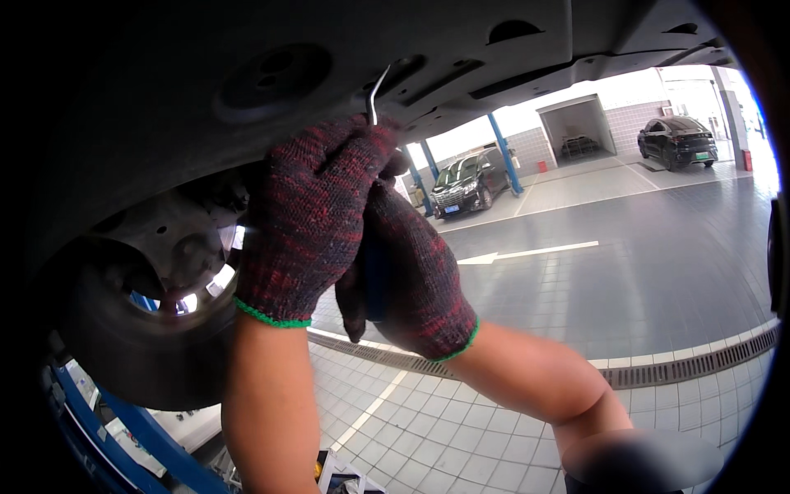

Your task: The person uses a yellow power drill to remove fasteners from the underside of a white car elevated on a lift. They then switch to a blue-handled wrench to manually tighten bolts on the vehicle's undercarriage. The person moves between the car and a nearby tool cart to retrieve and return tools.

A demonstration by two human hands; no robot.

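Note:
Both my hands are raised against the dark underbody panel (461, 49) of a lifted car, in dark red-and-black knitted gloves with green cuffs. My left hand (317, 214) is closed around the upper part of a pry tool (375, 103), whose thin, bent metal shaft sticks out above the fingers. Its tip is near an oblong recess in the panel; whether it touches cannot be made out. Just below and to the right, my right hand (424, 276) is closed around the tool's dark blue handle (376, 284), mostly hidden by the gloves.
A wheel (148, 354) with its suspension parts hangs at the left, above blue lift arms (156, 445). An open case (337, 473) stands low, beside my left forearm. Tiled floor with a drain grate (658, 375) runs right; two dark cars (465, 183) are parked farther back.

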